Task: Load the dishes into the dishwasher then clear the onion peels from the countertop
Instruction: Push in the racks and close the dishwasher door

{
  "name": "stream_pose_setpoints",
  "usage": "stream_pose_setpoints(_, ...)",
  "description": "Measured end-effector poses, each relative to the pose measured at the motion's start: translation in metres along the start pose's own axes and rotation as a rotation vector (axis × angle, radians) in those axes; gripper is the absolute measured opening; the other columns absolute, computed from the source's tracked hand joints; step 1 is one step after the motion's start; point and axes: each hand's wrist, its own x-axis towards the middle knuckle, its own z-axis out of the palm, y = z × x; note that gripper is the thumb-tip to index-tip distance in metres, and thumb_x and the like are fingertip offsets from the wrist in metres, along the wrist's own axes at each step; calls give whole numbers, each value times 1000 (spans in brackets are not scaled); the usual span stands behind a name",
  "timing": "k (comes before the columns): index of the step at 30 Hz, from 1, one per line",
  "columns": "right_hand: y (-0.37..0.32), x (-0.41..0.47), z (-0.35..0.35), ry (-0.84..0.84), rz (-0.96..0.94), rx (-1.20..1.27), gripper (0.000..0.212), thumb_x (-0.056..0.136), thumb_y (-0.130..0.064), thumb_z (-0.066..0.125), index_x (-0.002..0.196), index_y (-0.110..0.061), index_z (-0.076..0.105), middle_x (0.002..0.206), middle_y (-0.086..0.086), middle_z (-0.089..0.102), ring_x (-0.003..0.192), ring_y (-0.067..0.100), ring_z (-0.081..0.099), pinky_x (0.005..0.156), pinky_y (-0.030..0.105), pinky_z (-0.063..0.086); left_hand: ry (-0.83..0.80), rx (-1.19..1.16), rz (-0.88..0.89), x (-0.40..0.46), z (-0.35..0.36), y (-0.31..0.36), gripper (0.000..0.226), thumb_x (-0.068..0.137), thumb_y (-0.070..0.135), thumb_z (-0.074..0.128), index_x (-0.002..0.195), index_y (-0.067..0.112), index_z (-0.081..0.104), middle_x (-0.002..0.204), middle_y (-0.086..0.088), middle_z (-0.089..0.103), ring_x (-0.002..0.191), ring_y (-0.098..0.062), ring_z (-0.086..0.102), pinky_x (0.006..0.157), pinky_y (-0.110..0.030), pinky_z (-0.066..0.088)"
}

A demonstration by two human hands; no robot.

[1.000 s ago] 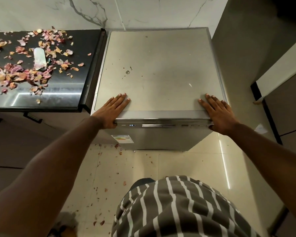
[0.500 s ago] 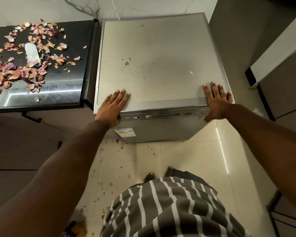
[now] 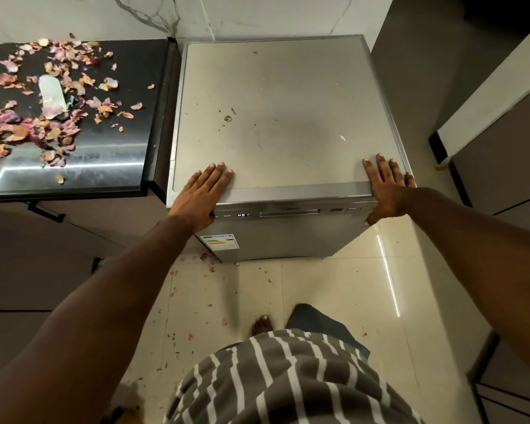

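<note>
The closed dishwasher [image 3: 282, 117] fills the frame's centre, the left hand [image 3: 201, 195] and right hand [image 3: 386, 188] lying flat with fingers straight on its front corners, while onion peels [image 3: 43, 117] litter the dark surface [image 3: 110, 154] at upper left.

Matt brushed metal on the dishwasher [image 3: 288, 117], scuffed and specked. Glossy black stone on the countertop [image 3: 120, 148], under dry papery onion peels [image 3: 19, 130]. Polished cream tile on the floor [image 3: 334, 286].
</note>
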Motion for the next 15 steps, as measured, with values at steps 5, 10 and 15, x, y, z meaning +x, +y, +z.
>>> stream_pose_setpoints(5, -10, -1, -5, -39, 59, -39, 167, 61, -51, 97, 153, -26, -40, 159, 10, -48, 151, 39, -34, 124, 62, -6, 8, 9, 24, 1, 0, -5, 139, 72, 25, 89, 165, 26, -14, 174, -3, -13, 160, -23, -10, 130, -46, 6)
stream_pose_setpoints(10, -62, 6, -1, -62, 76, 30, 163, 66, -59, 91, 150, -17, -42, 152, 31, -47, 142, 61, -32, 119, 73, -7, 21, 8, 27, 1, 1, -5, 139, 71, 28, 90, 165, 25, -13, 174, -3, -12, 160, -23, -10, 131, -46, 6)
stream_pose_setpoints(15, -63, 7, -5, -80, 71, 67, 162, 68, -54, 92, 149, -18, -43, 151, 31, -48, 142, 62, -30, 119, 74, -4, 23, 11, 28, 2, 2, -6, 138, 72, 31, 90, 165, 25, -12, 174, -3, -12, 160, -23, -10, 131, -47, 8)
